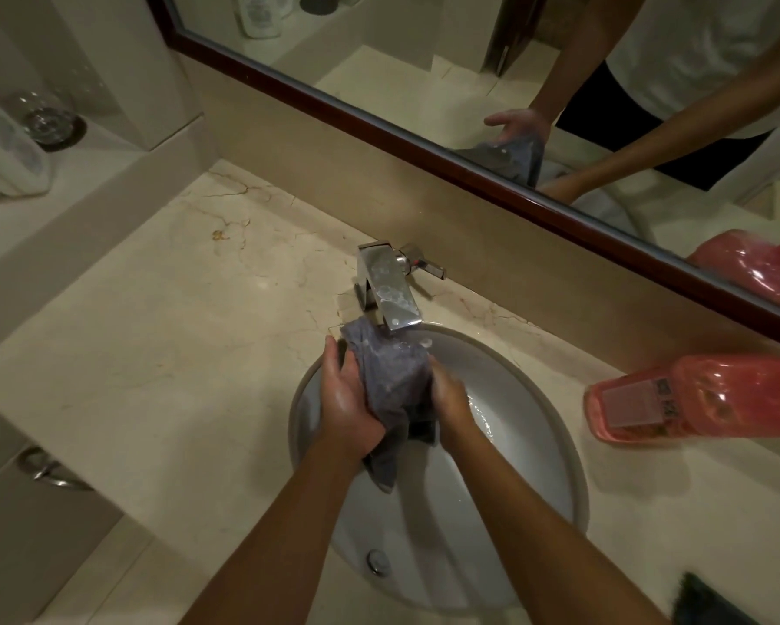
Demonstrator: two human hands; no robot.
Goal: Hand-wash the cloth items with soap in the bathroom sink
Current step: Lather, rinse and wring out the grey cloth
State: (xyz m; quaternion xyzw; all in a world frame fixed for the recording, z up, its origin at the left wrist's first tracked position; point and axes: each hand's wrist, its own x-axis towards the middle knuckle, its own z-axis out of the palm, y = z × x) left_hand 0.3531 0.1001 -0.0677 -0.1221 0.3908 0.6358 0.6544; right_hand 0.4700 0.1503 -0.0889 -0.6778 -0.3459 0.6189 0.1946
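Bathroom counter — grey cloth (392, 376) held over the sink (505, 444), just under the tap (386, 286).

Left hand (345, 399) and right hand (451, 399) both grip the soapy cloth, fingers curled round it; its lower end hangs into the basin. Counter (176, 345): cream marble, veined. Red bottle (695, 399) lies on its side right of the sink — wood-framed mirror (424, 142) runs behind.

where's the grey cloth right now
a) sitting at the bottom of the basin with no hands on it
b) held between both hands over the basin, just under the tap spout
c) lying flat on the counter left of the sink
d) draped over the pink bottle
b: the grey cloth is gripped by the left hand and right hand above the sink, under the tap spout.
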